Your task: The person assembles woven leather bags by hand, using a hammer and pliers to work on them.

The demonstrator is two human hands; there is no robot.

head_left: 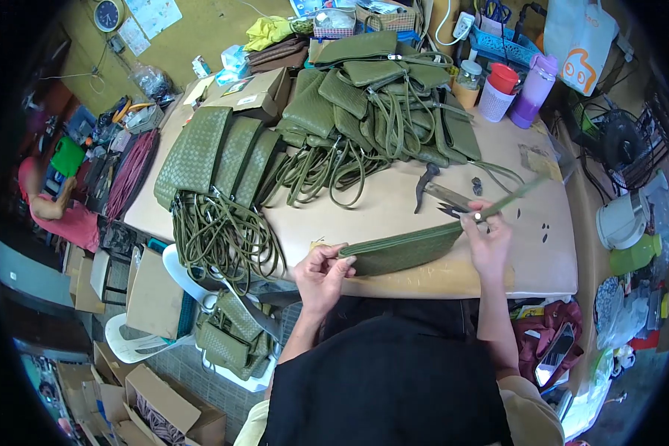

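A flat green pouch [403, 253] is held slightly above the front edge of the work table, its long edge facing up. Its left corner is pinched by my left hand [321, 276], with the thumb on the near side. At the other end, my right hand [489, 241] grips the corner, where a green strap [519, 195] sticks out up and to the right. A small light-coloured round spot shows between the right fingers. Just behind that hand lie dark pointed snips [450, 211] and a hammer [426, 184].
Green woven pouches [193, 156] with dangling straps are stacked left, beside a larger heap [357, 100] at the back. A purple bottle [534, 93] and cups stand back right. More pouches rest on a white chair [172, 267]. A person in pink [70, 223] is far left.
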